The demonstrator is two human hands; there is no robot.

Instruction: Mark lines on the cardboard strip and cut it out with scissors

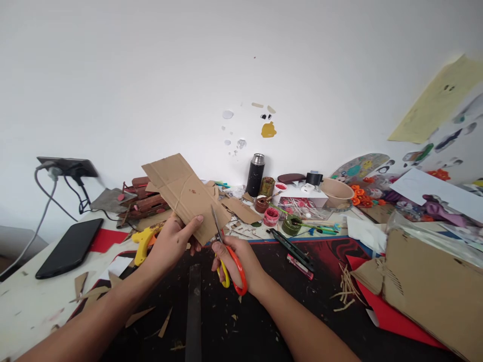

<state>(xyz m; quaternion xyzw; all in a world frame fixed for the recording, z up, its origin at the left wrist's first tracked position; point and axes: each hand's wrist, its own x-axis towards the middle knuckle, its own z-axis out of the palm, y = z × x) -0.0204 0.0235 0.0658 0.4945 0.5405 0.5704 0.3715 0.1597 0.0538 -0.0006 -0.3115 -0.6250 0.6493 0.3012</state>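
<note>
My left hand (177, 236) grips the lower edge of a brown cardboard piece (181, 186), thumb on top, and the piece is raised above the dark mat. A faint curved line and small brown marks show on the cardboard. My right hand (236, 259) is closed around scissors (239, 274) with one red and one yellow handle loop. Their blades point up and slightly left at the right part of the cardboard, close to my left thumb. One blade lies in front of the cardboard; the other is largely hidden.
A metal ruler (193, 311) lies below my hands. At left are a yellow glue gun (142, 245) and a black tablet (70, 248). Paint jars, a black flask (255, 176) and a green cutter (290, 249) stand or lie beyond. A cardboard box (433, 291) is at right.
</note>
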